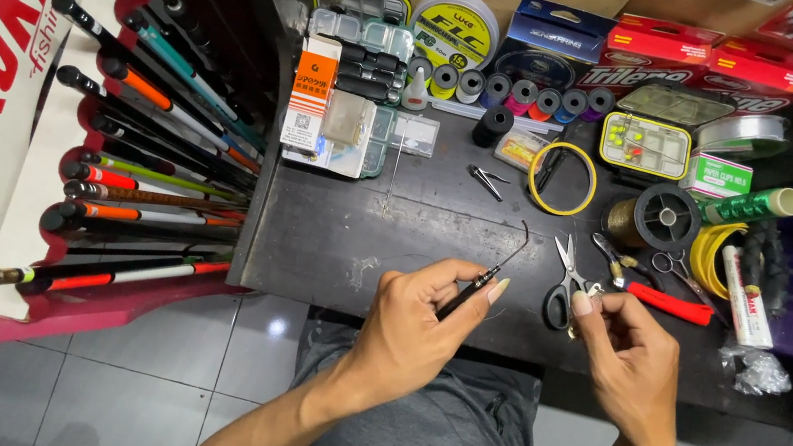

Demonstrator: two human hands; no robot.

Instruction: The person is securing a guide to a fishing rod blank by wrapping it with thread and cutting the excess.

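Thin dark tool (483, 276): it is lying slantwise over the near edge of the black table (334, 236), a slim black stem with a small metal collar and a fine curved tip rising toward the table's middle.
Left hand (420, 322): it is pinching the tool's stem between thumb and fingers, closed narrowly around it.
Right hand (628, 347): its fingertips are pressing together on something small and pale, too small to identify; a fine line between the two hands cannot be made out for certain.
Step in hand: the two hands seem to be working a fine piece of tackle onto or against the tool's tip, each holding one end steady.
Next move, as a judgement: it is calling for steady, close fingertip control, bringing the small piece to the thin tip without bending it.
Scissors (563, 279): they are lying just beside the right hand, blades pointing away.
Red-handled pliers (664, 298): they are resting to the right of the scissors.
Yellow ring (563, 178): it is sitting further back, near thread spools (523, 95).
Rod rack (138, 151): it is standing well to the left, filled with coloured rod butts.
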